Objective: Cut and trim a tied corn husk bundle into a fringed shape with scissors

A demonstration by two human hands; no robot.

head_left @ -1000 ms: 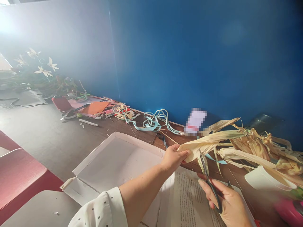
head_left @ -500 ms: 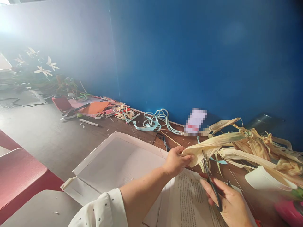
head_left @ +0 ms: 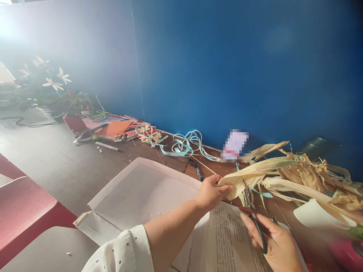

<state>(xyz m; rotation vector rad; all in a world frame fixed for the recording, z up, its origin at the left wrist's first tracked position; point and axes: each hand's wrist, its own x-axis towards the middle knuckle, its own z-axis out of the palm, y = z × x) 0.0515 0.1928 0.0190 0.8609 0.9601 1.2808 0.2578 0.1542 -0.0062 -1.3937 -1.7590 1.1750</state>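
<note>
My left hand (head_left: pixel 210 193) pinches the near end of a pale dried corn husk (head_left: pixel 258 172) that stretches to the right toward a heap of husks (head_left: pixel 314 177). My right hand (head_left: pixel 276 245) grips black-handled scissors (head_left: pixel 252 215), blades pointing up and touching the husk just right of my left fingers. Both hands hover over a printed newspaper sheet (head_left: pixel 227 241) on the brown table.
A flattened white cardboard box (head_left: pixel 141 192) lies left of my hands. Light blue ribbon (head_left: pixel 184 145), another pair of scissors (head_left: pixel 195 166), paper scraps (head_left: pixel 113 130) and paper flowers (head_left: pixel 53 81) line the blue wall. A white cup (head_left: pixel 317 215) and red chairs (head_left: pixel 25 211) stand nearby.
My left hand and the husk end have shifted slightly to the right, and the scissor blades have moved with them along the husk.
</note>
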